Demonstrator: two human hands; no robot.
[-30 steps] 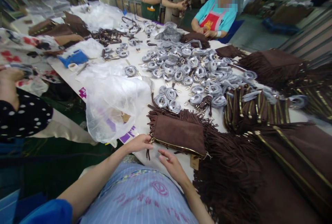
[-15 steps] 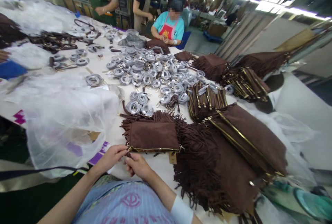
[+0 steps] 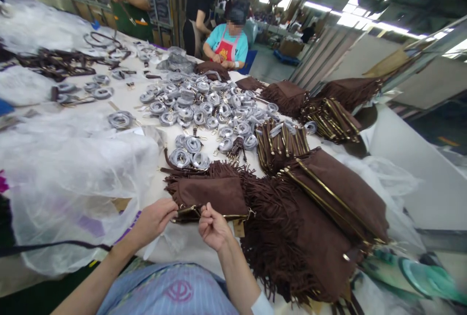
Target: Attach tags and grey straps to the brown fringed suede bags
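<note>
A dark brown fringed bag (image 3: 215, 192) lies flat in front of me, its gold zipper edge (image 3: 229, 217) towards my body. My left hand (image 3: 160, 215) is closed, pinching the bag's left corner beside the zipper end. Right of it, my right hand (image 3: 213, 227) is closed at the zipper, thumb and forefinger pressed together on what looks like the zipper pull; the pull itself is mostly hidden by the fingers. Between the two hands the gold zipper edges stand apart, with a dark gap. A tan tag (image 3: 239, 229) hangs below the bag's right end.
Wrapped coiled straps (image 3: 204, 105) heap up beyond the bag. Stacked brown bags (image 3: 328, 198) with long fringe lie close on my right. Clear plastic sheeting (image 3: 76, 159) covers the table's left side. Across the table a person in a red apron (image 3: 226, 49) handles something; other people stand behind.
My right hand has moved right along the zipper, away from my left hand. A gap now shows between the zipper edges. The left hand stays at the bag's left corner.
</note>
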